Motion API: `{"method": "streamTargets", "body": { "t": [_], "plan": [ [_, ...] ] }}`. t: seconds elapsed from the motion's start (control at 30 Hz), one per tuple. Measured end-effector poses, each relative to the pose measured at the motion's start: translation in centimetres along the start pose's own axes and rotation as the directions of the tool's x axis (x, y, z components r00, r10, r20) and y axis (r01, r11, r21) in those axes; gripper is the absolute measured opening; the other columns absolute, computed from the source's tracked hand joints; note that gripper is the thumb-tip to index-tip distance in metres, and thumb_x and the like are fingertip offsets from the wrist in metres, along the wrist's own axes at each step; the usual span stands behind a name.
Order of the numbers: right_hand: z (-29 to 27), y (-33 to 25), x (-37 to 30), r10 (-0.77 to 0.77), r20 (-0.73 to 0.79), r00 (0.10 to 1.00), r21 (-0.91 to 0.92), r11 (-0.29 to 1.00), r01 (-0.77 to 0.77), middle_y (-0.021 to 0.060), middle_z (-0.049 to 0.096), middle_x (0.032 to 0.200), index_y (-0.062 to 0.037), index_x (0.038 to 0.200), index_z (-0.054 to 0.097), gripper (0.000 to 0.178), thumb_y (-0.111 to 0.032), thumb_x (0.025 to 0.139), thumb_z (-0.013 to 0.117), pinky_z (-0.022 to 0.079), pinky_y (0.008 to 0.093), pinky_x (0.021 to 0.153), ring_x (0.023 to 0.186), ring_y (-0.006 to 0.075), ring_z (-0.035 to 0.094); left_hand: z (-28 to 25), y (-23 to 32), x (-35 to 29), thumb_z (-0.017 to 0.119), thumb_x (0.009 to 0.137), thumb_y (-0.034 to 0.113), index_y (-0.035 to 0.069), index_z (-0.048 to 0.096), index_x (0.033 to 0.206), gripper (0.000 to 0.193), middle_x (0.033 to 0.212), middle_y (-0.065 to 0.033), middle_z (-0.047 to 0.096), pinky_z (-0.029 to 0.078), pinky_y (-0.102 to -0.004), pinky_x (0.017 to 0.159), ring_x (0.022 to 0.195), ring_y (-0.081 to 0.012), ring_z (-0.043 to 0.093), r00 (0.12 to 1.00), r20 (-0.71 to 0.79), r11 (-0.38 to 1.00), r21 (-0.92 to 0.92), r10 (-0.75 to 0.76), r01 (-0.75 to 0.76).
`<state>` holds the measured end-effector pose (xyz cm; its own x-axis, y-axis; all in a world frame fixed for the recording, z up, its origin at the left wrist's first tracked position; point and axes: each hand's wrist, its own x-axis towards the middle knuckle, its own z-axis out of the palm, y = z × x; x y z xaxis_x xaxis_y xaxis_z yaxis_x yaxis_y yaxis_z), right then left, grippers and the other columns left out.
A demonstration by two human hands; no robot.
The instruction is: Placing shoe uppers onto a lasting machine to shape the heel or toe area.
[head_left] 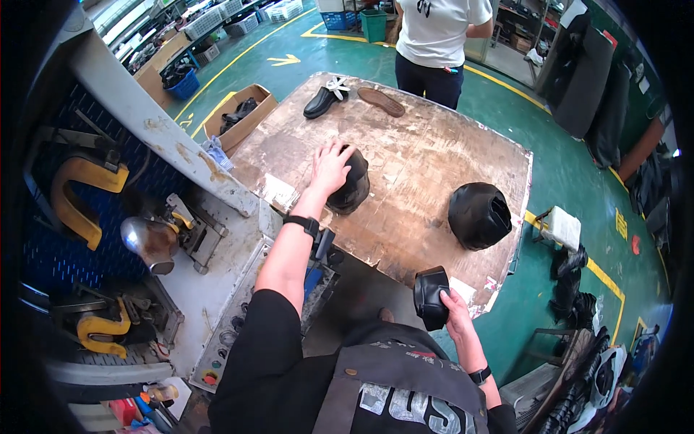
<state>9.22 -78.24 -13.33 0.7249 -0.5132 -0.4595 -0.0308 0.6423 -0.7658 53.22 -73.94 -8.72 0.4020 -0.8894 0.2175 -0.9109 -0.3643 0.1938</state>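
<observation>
My left hand (331,168) reaches over the table, its fingers spread against a stack of black leather shoe uppers (354,189). Its thumb side is partly hidden, and I see no piece lifted in it. Near the table's front right edge my right hand (454,312) grips a black leather shoe upper (430,296), thumb on the near face. Farther right on the table stands a second, rounder stack of black uppers (477,217), touched by neither hand. At the far side lie a black shoe (323,103) with a pale bow and a brown outsole (381,102).
The worn wooden table (426,159) stands before me. A machine (155,242) with yellow clamps is at the left. Behind the table's left corner sits a cardboard box (242,119). A person (434,43) stands beyond the far edge. A pale-topped stool (560,228) stands right.
</observation>
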Motion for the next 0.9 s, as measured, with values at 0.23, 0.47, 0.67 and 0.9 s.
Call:
{"method": "streamTargets", "body": {
  "t": [0.23, 0.47, 0.67, 0.9],
  "plan": [
    [3.1, -1.5, 2.3, 0.104, 0.142, 0.984, -0.254, 0.965, -0.065, 0.0015, 0.062, 0.094, -0.0031, 0.110, 0.055, 0.024, -0.018, 0.090, 0.056, 0.046, 0.0236, 0.076, 0.083, 0.0077, 0.058, -0.5, 3.8, -4.5, 0.064, 0.073, 0.017, 0.009, 0.046, 0.127, 0.057, 0.132, -0.0184, 0.041, 0.027, -0.0476, 0.102, 0.124, -0.0370, 0.036, 0.844, -0.528, 0.994, -0.102, -0.095, 0.048],
    [14.9, -4.6, 6.3, 0.523, 0.660, 0.540, -0.691, 0.705, 0.162, -0.0050, 0.059, 0.079, -0.0030, 0.097, 0.060, 0.018, -0.014, 0.084, 0.065, 0.044, 0.0209, 0.068, 0.075, 0.0024, 0.051, -7.2, 10.3, -21.1, 0.059, 0.086, 0.027, 0.006, 0.062, 0.096, 0.024, 0.080, -0.0085, 0.061, 0.042, -0.0322, 0.071, 0.079, -0.0163, 0.055, 0.766, 0.622, 0.706, -0.617, 0.164, 0.349],
    [29.0, -4.7, 7.2, 0.541, 0.827, 0.151, -0.553, 0.736, 0.390, -0.0047, 0.060, 0.085, -0.0036, 0.091, 0.060, 0.015, -0.014, 0.083, 0.067, 0.044, 0.0213, 0.071, 0.078, 0.0032, 0.051, -16.2, 6.7, -35.4, 0.061, 0.085, 0.007, 0.000, 0.061, 0.095, 0.012, 0.083, 0.0011, 0.062, 0.043, -0.0230, 0.071, 0.077, -0.0051, 0.052, 0.871, 0.163, 0.346, -0.872, -0.464, 0.347],
    [49.6, -6.1, 5.7, -0.063, 0.922, 0.382, -0.119, 0.893, 0.434, -0.0038, 0.060, 0.085, -0.0042, 0.093, 0.062, 0.016, -0.012, 0.080, 0.069, 0.044, 0.0199, 0.070, 0.077, 0.0036, 0.053, -30.8, -0.7, -34.0, 0.059, 0.088, 0.017, 0.002, 0.062, 0.084, 0.017, 0.075, 0.0052, 0.055, 0.039, -0.0192, 0.066, 0.072, -0.0033, 0.048, 0.442, -0.503, 0.598, -0.796, -0.743, 0.099]
  ]
}}
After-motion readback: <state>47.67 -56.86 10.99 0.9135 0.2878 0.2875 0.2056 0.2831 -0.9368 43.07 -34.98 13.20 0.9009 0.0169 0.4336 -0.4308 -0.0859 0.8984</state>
